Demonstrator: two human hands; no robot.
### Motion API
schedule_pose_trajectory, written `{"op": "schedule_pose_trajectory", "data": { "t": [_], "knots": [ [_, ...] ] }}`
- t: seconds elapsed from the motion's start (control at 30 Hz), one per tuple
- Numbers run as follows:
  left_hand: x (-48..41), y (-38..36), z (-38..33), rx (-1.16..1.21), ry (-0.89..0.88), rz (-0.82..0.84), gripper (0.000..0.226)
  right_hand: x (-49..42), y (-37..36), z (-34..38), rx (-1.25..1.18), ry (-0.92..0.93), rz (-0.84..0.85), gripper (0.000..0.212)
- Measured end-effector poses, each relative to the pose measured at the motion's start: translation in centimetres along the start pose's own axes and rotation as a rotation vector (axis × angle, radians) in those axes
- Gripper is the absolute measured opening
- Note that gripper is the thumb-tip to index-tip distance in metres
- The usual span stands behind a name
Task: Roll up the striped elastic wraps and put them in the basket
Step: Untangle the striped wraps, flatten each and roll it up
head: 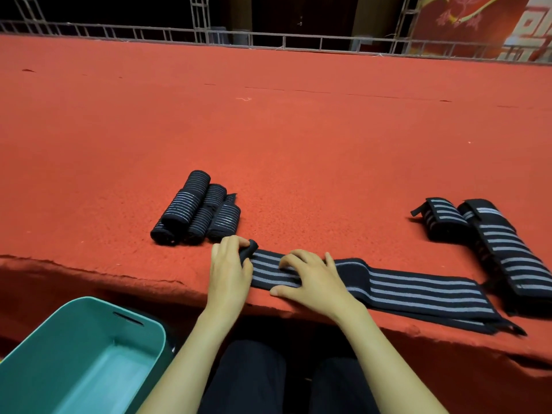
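Black wrap (403, 289) (grey-striped) lies flat; left end curled.

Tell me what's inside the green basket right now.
The visible part of the basket holds nothing, only its bare pale floor. Its near end runs out of frame, so that part cannot be checked. The rolled wraps sit on the red surface, not in it.

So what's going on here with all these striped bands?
A person is rolling striped elastic wraps on a red-covered surface. The left hand pinches the just-started roll at one end of a flat wrap, while the right hand presses it down. A pile of finished rolls sits behind; unrolled wraps wait on the right. The teal basket is empty.
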State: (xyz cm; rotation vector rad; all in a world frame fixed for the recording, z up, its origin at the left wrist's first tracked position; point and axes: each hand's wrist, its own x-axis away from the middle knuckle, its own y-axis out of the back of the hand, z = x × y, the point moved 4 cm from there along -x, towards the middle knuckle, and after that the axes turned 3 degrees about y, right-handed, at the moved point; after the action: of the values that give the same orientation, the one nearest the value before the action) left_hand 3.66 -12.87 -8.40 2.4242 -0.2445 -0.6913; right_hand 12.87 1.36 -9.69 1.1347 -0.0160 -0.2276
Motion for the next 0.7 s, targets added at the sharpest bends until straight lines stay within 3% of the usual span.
{"op": "schedule_pose_trajectory", "data": {
  "t": [0.1,0.23,0.33,0.5,0.7],
  "knots": [
    [0.5,-1.7,0.0,-0.045,-0.036,0.100,0.031,1.2,0.8,-1.4,-0.012,-0.041,-0.006,0.051],
    [0.9,-2.5,-0.6,-0.045,-0.108,0.191,0.005,2.1,1.3,-1.9,0.020,-0.049,-0.053,0.050],
    [0.5,-2.0,-0.6,-0.024,-0.115,0.253,0.014,2.6,1.2,-2.2,-0.065,-0.057,-0.092,0.049],
    [-0.2,-1.2,0.1,0.121,0.131,0.233,0.032,2.9,0.8,-2.2,-0.076,-0.058,-0.139,0.051],
    [0.2,-1.8,1.1,0.087,0.331,0.245,0.038,3.1,0.9,-2.1,-0.002,-0.044,-0.116,0.054]
  ]
}}
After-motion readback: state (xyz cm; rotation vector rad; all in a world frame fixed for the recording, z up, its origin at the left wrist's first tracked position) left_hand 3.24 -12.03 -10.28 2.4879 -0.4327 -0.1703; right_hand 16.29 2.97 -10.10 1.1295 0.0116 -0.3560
